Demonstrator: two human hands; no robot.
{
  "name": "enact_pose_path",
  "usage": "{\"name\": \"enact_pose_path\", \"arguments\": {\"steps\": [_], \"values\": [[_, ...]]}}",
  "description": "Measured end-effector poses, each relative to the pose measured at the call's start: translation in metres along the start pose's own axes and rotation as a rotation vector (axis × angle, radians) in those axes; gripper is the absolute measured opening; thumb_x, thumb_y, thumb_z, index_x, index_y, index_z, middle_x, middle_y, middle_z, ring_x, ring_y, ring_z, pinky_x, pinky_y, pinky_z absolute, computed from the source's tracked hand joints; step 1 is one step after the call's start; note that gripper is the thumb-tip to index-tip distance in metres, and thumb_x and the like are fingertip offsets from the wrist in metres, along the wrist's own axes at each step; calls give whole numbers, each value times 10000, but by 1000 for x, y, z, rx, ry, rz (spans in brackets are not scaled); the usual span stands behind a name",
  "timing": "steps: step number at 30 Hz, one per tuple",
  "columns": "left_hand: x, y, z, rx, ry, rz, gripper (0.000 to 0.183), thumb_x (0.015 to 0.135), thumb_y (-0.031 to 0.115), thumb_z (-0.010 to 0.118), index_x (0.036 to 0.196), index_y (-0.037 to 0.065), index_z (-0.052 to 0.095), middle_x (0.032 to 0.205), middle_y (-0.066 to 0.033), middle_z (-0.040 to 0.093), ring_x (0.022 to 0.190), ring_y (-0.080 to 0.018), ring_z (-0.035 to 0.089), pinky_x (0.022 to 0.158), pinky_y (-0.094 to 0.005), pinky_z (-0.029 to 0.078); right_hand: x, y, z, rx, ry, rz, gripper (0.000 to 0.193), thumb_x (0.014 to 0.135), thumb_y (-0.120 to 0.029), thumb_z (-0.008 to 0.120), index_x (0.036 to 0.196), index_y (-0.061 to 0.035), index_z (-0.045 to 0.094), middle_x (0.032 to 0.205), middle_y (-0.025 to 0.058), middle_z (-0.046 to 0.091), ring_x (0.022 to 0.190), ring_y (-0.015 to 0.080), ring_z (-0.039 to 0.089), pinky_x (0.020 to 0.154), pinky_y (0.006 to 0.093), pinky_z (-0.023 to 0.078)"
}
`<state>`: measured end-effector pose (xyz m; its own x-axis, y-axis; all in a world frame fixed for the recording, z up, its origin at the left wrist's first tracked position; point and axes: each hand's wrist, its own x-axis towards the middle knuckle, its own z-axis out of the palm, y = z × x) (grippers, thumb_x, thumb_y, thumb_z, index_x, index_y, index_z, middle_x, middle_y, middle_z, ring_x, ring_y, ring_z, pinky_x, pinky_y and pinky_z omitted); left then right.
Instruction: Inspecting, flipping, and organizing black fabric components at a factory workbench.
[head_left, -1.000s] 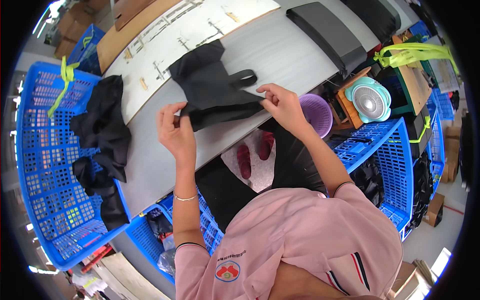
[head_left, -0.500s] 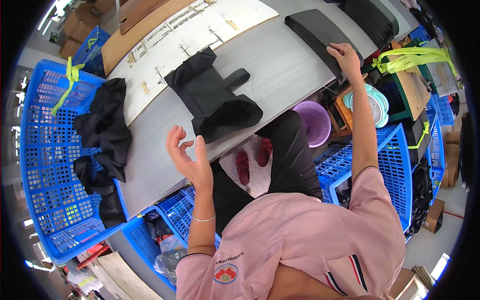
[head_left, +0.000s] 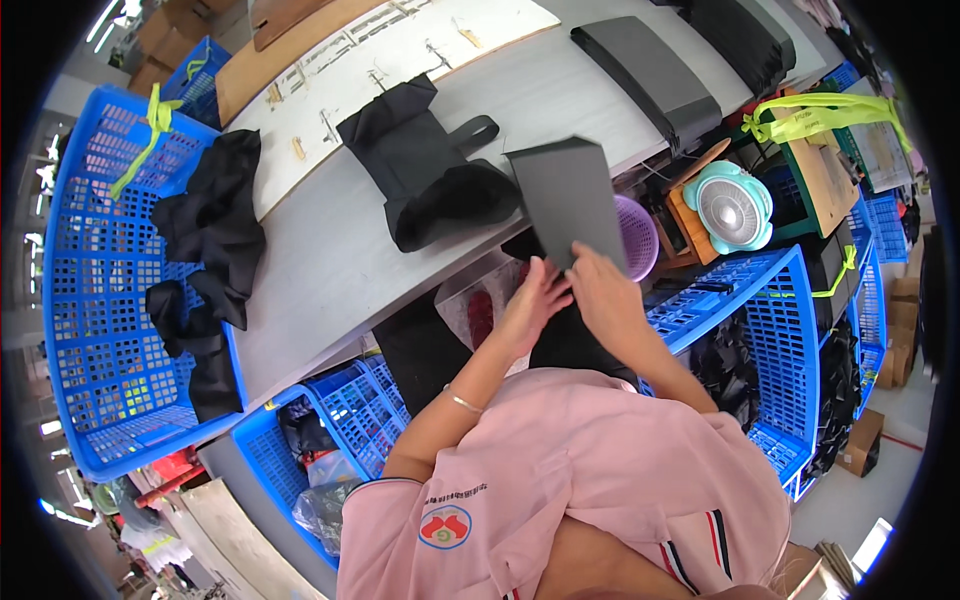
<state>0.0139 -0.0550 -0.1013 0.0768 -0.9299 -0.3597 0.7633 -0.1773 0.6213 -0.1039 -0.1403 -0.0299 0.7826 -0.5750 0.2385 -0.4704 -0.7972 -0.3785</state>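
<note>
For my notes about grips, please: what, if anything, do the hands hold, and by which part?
A dark grey panel: the right hand grips its near end. Whether the left hand also grips is unclear.

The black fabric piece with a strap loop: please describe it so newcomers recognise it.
Find the grey table. The black fabric piece lies there, right of the blue plastic basket with crumpled black cloth. Unlike that cloth, it lies spread out, one strap loop protruding.
</note>
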Motion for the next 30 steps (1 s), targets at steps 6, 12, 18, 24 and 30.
{"name": "enact_pose_path", "arguments": {"steps": [6, 12, 18, 24, 30], "values": [[-5, -10, 11, -294, -154, -176, 947, 821, 742, 511, 1495, 105, 317, 1505, -113, 393, 1374, -277, 408, 1134, -471, 351, -51, -22, -25, 556, -142, 163, 195, 992, -137, 520, 1102, 24, 534, 1153, 176, 645, 991, 352, 645, 827, 388, 523], [-24, 20, 31, -257, -131, 112, 488, 871, 289, 736, 1231, 2, 578, 1221, -151, 629, 1097, -265, 636, 963, -423, 524, -76, -22, -34, 774, -99, 464, 157, 993, -133, 528, 959, 13, 575, 1013, 113, 649, 809, 207, 613, 717, 314, 486], [-45, 38, 40, -159, 94, 185, 327, 847, 161, 753, 1097, -14, 636, 1009, -128, 704, 939, -240, 689, 864, -384, 568, -63, -37, -15, 357, 249, 208, 198, 958, -132, 582, 1110, -6, 603, 877, 92, 628, 762, 198, 609, 720, 292, 494], [-68, 38, 22, 210, 236, 318, 361, 862, 171, 735, 1160, -14, 648, 1176, -147, 651, 1044, -243, 627, 920, -355, 487, -56, -35, -7, 1010, -194, 425, 409, 961, -153, 594, 1339, -10, 531, 1099, 97, 683, 964, 100, 602, 855, 268, 491], [-60, 66, -25, 1030, 1080, 974, 268, 904, 165, 687, 1156, 75, 700, 1485, -189, 394, 1366, -320, 360, 985, -367, 394, -41, -17, 3, 800, -168, 195, 382, 975, -149, 574, 1332, -16, 543, 1143, 140, 686, 1014, 160, 640, 894, 280, 479]]}}
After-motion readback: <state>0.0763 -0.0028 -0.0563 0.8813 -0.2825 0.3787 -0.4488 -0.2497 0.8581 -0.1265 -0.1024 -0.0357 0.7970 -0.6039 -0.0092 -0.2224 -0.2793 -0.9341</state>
